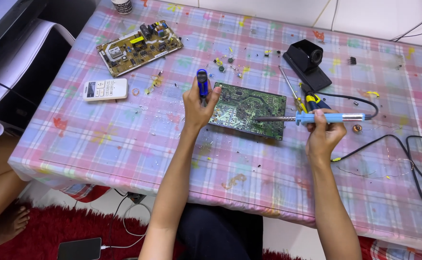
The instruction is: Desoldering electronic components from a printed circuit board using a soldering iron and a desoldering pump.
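A green circuit board (247,110) lies solder side up in the middle of the table. My left hand (197,107) grips a blue-handled desoldering pump (201,83) held upright at the board's left edge. My right hand (323,132) holds a light blue soldering iron (317,117) level, its metal tip resting over the board's right part. The iron's black cable (403,144) runs off to the right.
A second, tan circuit board (138,46) and a white remote control (105,89) lie at the far left. A black stand (308,62), a screwdriver (290,89), pliers (315,101) and loose small parts sit behind the board. A phone (79,249) lies on the red rug below.
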